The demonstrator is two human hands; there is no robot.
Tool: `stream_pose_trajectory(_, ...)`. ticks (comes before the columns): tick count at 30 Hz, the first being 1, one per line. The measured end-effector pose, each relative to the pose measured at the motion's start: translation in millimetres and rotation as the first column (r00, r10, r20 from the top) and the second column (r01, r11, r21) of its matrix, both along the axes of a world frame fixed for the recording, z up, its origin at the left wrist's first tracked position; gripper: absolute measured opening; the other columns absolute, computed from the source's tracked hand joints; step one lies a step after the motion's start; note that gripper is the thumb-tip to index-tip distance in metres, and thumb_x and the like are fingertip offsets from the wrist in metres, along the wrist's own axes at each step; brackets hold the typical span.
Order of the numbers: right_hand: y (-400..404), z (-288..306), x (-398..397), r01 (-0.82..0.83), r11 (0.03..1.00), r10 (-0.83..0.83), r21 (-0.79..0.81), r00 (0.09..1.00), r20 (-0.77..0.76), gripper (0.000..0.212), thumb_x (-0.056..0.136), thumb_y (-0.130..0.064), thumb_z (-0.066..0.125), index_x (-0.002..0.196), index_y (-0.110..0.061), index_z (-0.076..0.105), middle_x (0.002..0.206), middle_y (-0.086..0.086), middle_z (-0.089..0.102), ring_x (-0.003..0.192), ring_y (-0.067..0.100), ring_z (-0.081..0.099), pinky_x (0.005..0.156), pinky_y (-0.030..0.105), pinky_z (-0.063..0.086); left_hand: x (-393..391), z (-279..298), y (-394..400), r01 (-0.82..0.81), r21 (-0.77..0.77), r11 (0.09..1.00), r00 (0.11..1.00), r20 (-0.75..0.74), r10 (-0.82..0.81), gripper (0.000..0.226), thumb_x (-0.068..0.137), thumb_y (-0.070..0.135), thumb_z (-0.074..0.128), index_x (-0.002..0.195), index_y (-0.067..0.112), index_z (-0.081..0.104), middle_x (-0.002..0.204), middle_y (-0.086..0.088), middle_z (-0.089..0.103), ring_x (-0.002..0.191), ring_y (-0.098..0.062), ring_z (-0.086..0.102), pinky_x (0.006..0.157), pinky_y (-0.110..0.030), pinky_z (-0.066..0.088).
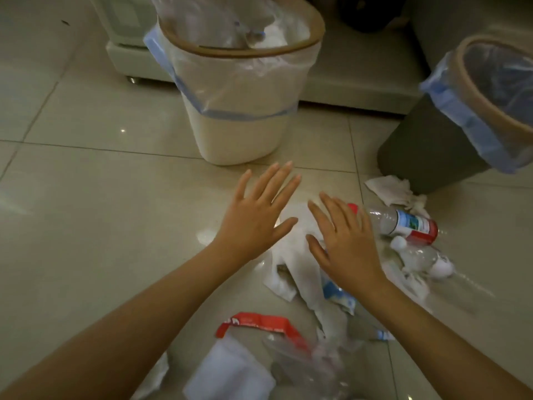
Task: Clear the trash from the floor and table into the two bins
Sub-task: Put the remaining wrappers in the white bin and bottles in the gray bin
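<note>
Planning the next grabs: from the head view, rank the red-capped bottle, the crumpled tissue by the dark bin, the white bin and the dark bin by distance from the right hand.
1. Red-capped bottle, just right of the right hand.
2. Crumpled tissue, beyond the bottle, at the dark bin's base.
3. Dark bin, far right.
4. White bin, ahead, left; close to the dark bin in distance, so that order is uncertain.

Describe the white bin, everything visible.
The white bin stands upright on the tiled floor, ahead of both open hands and left of the dark bin. It looks like matte plastic, tapering toward the base, with a tan ring around the rim. A clear liner with a blue band is folded over the outside and reaches about halfway down the wall. Inside, some white crumpled trash and clear plastic show. Its back sits close to a pale unit; contact is unclear. Neither hand touches it.
</note>
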State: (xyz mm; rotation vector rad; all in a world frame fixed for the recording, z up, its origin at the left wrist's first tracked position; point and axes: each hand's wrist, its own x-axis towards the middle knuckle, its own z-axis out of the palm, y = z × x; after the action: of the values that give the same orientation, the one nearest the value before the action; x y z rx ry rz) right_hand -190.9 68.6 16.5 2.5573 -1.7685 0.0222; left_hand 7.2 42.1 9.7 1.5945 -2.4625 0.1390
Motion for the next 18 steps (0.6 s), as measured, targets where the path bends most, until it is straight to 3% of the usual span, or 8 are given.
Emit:
stream_pose_trajectory(6,24,-18,-39,0.091,0.993,-0.087,0.076,0.995,-0.053,0.059,0.089,-0.041,0.05,0.141,-0.019,0.037,0.147,0.014,0.039,0.133,0.034,0.039,0.106,0.061,0.028,-38,-34,0,0.098,0.066,0.993,0.995,0.018,-0.099,0.077,0.088,0.065,0.031,0.15,0.021,0.021,0.157,-0.004,0.022,0.143,-0.022,0.025,0.113,-0.049,0.022)
stream_pose_trajectory(9,33,-24,-50,0.15,0.98,-0.14,0.134,0.987,-0.077,0.058,0.09,-0.044,0.037,0.139,-0.015,0.044,0.143,0.016,0.043,0.13,0.036,0.041,0.106,0.06,0.029,-52,-56,0,0.123,0.21,0.97,0.988,0.065,-0.139,0.092,0.082,0.074,0.036,0.152,0.024,0.006,0.16,-0.005,0.007,0.146,-0.026,0.012,0.114,-0.053,0.012)
stream_pose_trajectory(13,38,-41,-63,0.187,0.96,-0.163,0.211,0.979,-0.126,0.059,0.089,-0.047,0.034,0.138,-0.014,0.045,0.148,0.014,0.038,0.133,0.035,0.037,0.105,0.06,0.027,-65,-79,-7,0.085,0.4,0.912,0.982,0.123,-0.145,0.106,0.075,0.082,0.038,0.149,0.027,-0.013,0.159,-0.008,-0.011,0.146,-0.031,-0.004,0.112,-0.06,0.003)
stream_pose_trajectory(18,36,-55,-70,0.216,0.939,-0.191,0.266,0.974,-0.118,0.064,0.087,-0.053,0.032,0.138,-0.016,0.044,0.148,0.015,0.038,0.13,0.037,0.042,0.101,0.059,0.033,-75,-90,-9,0.071,0.534,0.842,0.987,0.083,-0.135,0.116,0.066,0.088,0.039,0.149,0.028,-0.013,0.16,-0.008,-0.003,0.146,-0.031,0.002,0.111,-0.056,0.015)
